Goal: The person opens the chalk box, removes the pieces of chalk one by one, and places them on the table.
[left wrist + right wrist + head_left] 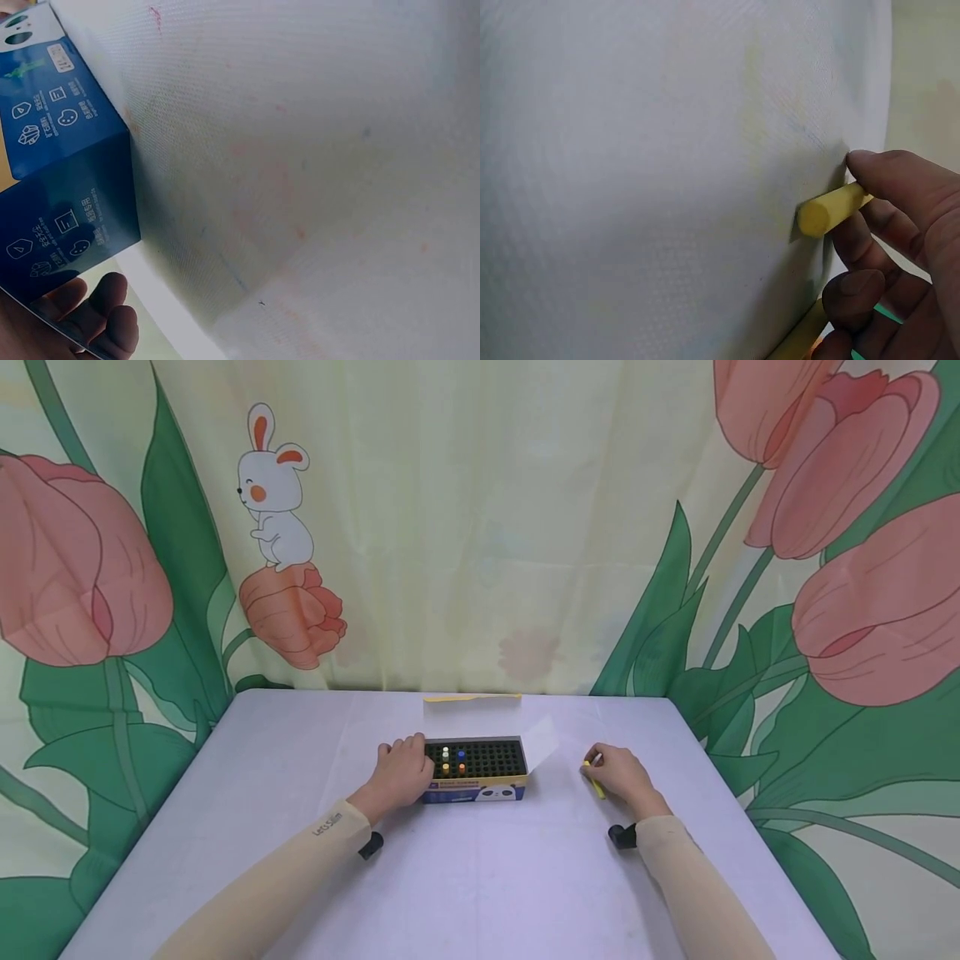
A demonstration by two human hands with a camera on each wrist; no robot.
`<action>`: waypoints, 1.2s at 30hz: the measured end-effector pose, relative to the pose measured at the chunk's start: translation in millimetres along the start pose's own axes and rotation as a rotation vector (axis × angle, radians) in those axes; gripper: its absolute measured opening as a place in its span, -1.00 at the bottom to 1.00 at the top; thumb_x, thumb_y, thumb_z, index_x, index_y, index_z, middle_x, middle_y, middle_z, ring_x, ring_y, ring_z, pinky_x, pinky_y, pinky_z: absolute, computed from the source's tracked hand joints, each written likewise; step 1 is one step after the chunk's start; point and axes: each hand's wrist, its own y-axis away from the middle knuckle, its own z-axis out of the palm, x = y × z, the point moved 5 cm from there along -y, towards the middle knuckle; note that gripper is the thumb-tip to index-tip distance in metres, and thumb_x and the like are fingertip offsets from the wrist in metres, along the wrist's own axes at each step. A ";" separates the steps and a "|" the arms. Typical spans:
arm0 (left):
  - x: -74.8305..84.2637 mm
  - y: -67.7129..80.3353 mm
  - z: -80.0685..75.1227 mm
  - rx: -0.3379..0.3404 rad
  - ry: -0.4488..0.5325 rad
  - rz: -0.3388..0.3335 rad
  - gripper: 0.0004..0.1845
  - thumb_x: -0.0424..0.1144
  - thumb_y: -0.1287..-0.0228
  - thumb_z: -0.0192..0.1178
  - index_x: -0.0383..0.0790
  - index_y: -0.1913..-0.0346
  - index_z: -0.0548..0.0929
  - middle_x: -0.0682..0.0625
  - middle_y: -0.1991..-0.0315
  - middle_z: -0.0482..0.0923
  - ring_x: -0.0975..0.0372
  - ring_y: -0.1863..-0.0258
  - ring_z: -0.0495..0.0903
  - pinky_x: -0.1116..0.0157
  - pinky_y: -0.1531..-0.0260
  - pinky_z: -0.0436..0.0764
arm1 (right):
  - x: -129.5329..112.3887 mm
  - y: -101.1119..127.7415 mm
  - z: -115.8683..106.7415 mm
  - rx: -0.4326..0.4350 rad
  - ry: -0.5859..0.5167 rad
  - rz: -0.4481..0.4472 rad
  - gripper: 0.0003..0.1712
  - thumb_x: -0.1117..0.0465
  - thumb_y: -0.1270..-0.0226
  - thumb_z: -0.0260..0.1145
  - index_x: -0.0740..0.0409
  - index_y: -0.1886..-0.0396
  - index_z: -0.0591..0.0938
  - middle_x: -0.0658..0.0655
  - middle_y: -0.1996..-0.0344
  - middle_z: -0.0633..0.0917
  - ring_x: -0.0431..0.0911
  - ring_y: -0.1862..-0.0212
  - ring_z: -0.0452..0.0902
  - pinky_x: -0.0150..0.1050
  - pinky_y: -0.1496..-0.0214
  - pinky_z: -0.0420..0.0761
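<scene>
My left hand grips the left end of an open chalk box. Close up in the left wrist view, its curled fingers show beyond the box's blue end. White, blue, yellow and orange chalk tops stand in the left part of the box's black holder. To the right of the box, low over the cloth, my right hand pinches a yellow chalk stick between thumb and finger. A second yellow stick is partly hidden by the lower fingers.
A white tablecloth with faint coloured marks covers the table. The box's lid stands raised at the back, and a white side flap sticks out to the right. Behind the table hangs a tulip-patterned curtain.
</scene>
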 end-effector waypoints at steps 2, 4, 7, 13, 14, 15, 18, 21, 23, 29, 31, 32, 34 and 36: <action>-0.1 0.2 0.2 -0.002 0.004 -0.003 -0.60 -0.15 -0.50 -0.20 -0.38 -0.13 0.46 -0.12 0.19 0.53 0.03 0.15 0.49 -0.21 -0.25 0.30 | -0.9 1.1 -0.3 0.002 0.004 -0.006 -0.68 0.04 -0.37 0.40 0.13 0.03 0.68 0.10 0.29 0.70 -0.03 0.26 0.55 -0.07 0.16 0.53; -0.1 0.0 0.5 -0.001 0.010 -0.004 -0.58 -0.15 -0.50 -0.19 -0.39 -0.15 0.46 -0.13 0.17 0.54 0.02 0.13 0.50 -0.22 -0.25 0.30 | -1.2 2.0 0.1 0.004 0.008 -0.008 -0.68 0.03 -0.36 0.41 0.14 0.05 0.67 0.11 0.29 0.70 -0.02 0.26 0.55 -0.07 0.16 0.53; -0.2 -0.2 1.0 -0.002 0.014 -0.004 -0.58 -0.15 -0.50 -0.20 -0.39 -0.15 0.46 -0.15 0.14 0.55 0.01 0.12 0.50 -0.22 -0.26 0.29 | -1.2 2.2 0.0 0.008 0.011 -0.005 -0.67 0.01 -0.35 0.41 0.14 0.06 0.65 0.12 0.29 0.70 -0.02 0.27 0.55 -0.06 0.17 0.53; -0.1 1.1 -0.4 -0.004 0.024 -0.001 -0.60 -0.16 -0.50 -0.19 -0.39 -0.12 0.46 -0.15 0.15 0.55 0.00 0.12 0.50 -0.23 -0.26 0.29 | -0.9 0.5 -0.7 0.012 0.016 -0.015 -0.68 0.02 -0.35 0.41 0.15 0.07 0.67 0.11 0.28 0.71 -0.03 0.26 0.56 -0.05 0.15 0.55; -0.1 1.2 -0.6 -0.002 0.025 -0.002 -0.60 -0.16 -0.50 -0.19 -0.39 -0.12 0.46 -0.15 0.15 0.55 0.00 0.12 0.50 -0.23 -0.26 0.29 | -1.0 0.2 -0.8 0.012 0.016 -0.019 -0.68 0.02 -0.35 0.41 0.14 0.07 0.67 0.11 0.28 0.71 -0.03 0.26 0.56 -0.05 0.14 0.55; -0.2 1.2 -0.7 -0.001 0.025 -0.002 -0.61 -0.16 -0.50 -0.19 -0.39 -0.12 0.46 -0.15 0.16 0.55 0.00 0.12 0.50 -0.22 -0.26 0.29 | -1.2 0.2 -0.7 0.011 0.013 -0.022 -0.68 0.03 -0.35 0.41 0.15 0.07 0.67 0.11 0.28 0.71 -0.02 0.25 0.56 -0.05 0.14 0.54; -0.1 0.8 -0.6 0.006 0.032 0.000 -0.62 -0.16 -0.50 -0.19 -0.38 -0.10 0.46 -0.13 0.18 0.54 0.01 0.13 0.49 -0.22 -0.26 0.29 | -2.4 0.5 -1.2 0.014 0.012 -0.027 -0.69 0.03 -0.34 0.41 0.14 0.08 0.68 0.10 0.30 0.70 -0.02 0.26 0.55 -0.06 0.14 0.54; -0.6 0.2 0.6 0.019 0.036 0.010 -0.64 -0.18 -0.48 -0.20 -0.37 -0.06 0.47 -0.12 0.22 0.52 0.01 0.17 0.48 -0.22 -0.23 0.29 | -2.7 0.7 -0.8 0.014 0.015 -0.020 -0.71 0.04 -0.34 0.42 0.13 0.09 0.67 0.09 0.30 0.70 -0.03 0.26 0.55 -0.07 0.14 0.53; -0.6 0.4 1.0 0.026 0.034 0.016 -0.65 -0.19 -0.47 -0.21 -0.37 -0.02 0.46 -0.11 0.26 0.49 0.02 0.20 0.47 -0.22 -0.20 0.30 | -2.9 0.6 -1.0 0.008 0.017 -0.015 -0.72 0.05 -0.35 0.41 0.13 0.09 0.67 0.10 0.29 0.70 -0.04 0.25 0.55 -0.07 0.14 0.54; -1.2 0.4 1.6 0.032 0.028 0.019 -0.66 -0.18 -0.47 -0.21 -0.36 0.01 0.46 -0.09 0.30 0.47 0.03 0.23 0.46 -0.21 -0.17 0.32 | -4.2 0.3 -3.0 -0.012 0.013 0.005 -0.72 0.06 -0.38 0.41 0.14 0.07 0.66 0.12 0.26 0.69 -0.02 0.23 0.55 -0.05 0.12 0.55; -1.5 0.1 1.5 0.032 0.031 0.019 -0.65 -0.18 -0.47 -0.21 -0.37 -0.01 0.47 -0.09 0.29 0.48 0.03 0.23 0.46 -0.22 -0.17 0.32 | -4.5 0.1 -3.8 -0.014 0.008 0.016 -0.71 0.05 -0.38 0.41 0.14 0.06 0.66 0.13 0.25 0.70 0.00 0.21 0.56 -0.05 0.11 0.55; -1.7 -0.1 1.7 0.032 0.031 0.019 -0.65 -0.18 -0.47 -0.21 -0.37 -0.02 0.47 -0.09 0.29 0.48 0.04 0.22 0.46 -0.22 -0.17 0.32 | -4.6 -0.3 -4.1 -0.016 0.005 0.021 -0.70 0.05 -0.38 0.40 0.14 0.06 0.67 0.13 0.24 0.70 0.00 0.21 0.57 -0.04 0.10 0.56; -2.0 -0.7 1.9 0.032 0.027 0.018 -0.63 -0.17 -0.47 -0.21 -0.37 -0.04 0.48 -0.08 0.29 0.48 0.04 0.23 0.46 -0.21 -0.18 0.32 | -4.8 -1.0 -4.7 -0.018 -0.002 0.030 -0.70 0.04 -0.39 0.40 0.13 0.04 0.67 0.14 0.21 0.71 0.01 0.19 0.57 -0.03 0.09 0.56; -2.4 -1.1 2.7 0.030 0.018 0.018 -0.62 -0.16 -0.48 -0.22 -0.35 -0.05 0.48 -0.07 0.29 0.48 0.05 0.22 0.45 -0.19 -0.18 0.32 | -5.3 -1.7 -5.5 -0.016 -0.004 0.036 -0.70 0.03 -0.40 0.39 0.12 0.03 0.67 0.15 0.18 0.71 0.01 0.17 0.58 -0.03 0.08 0.56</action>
